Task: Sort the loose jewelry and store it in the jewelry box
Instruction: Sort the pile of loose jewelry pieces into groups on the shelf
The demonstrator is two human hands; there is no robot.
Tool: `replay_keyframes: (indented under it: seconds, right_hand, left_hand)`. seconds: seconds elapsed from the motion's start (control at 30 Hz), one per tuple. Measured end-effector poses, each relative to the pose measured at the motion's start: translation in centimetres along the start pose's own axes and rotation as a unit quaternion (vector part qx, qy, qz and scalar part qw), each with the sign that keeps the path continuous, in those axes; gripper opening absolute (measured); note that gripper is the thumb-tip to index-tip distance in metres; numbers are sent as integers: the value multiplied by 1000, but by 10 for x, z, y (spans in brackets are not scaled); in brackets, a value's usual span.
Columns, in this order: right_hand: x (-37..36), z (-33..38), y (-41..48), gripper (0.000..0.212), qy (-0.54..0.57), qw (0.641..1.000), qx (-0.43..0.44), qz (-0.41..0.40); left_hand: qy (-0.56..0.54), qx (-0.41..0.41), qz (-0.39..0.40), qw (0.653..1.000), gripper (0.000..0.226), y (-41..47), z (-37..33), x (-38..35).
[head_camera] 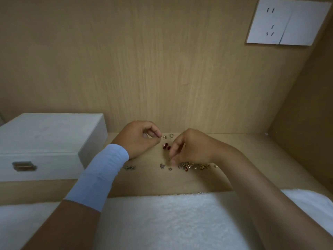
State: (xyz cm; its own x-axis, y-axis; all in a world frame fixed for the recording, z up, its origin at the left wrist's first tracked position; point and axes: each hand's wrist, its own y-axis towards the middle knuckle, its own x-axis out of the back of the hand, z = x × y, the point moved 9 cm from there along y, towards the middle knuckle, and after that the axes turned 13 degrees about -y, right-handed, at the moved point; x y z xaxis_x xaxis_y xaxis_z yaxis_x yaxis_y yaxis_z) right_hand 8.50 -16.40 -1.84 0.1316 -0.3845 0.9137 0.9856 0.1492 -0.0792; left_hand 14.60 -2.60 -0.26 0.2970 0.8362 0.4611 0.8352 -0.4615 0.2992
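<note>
White towel [162,219] is spread nearest, under both forearms. Beyond it, loose jewelry [189,166] is scattered on the wooden shelf [252,159]. A tiny piece [170,158] is pinched between thumb and forefinger of the right hand [191,148]. The left hand [138,139] is curled, thumb to forefinger; whether anything is held cannot be told. The closed jewelry box [45,141] is set at the left.

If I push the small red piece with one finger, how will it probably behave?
The red piece looks tiny beside the right hand, so it is probably very light and slides easily on the smooth shelf. Its lumpy shape likely stops it rolling.
</note>
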Motion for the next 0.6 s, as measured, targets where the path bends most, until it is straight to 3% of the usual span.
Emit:
replay_keyframes:
  seconds: [0.13,0.47,0.6]
  right_hand:
    - [-12,7,0,10,-75,997,2,24]
    - [-18,14,2,6,-111,993,26,30]
    - [11,7,10,5,-52,997,-4,-55]
  left_hand:
    - [33,13,7,999,8,1,6,6]
    - [50,20,20,998,9,1,12,9]
    - [82,29,35,996,5,1,17,9]
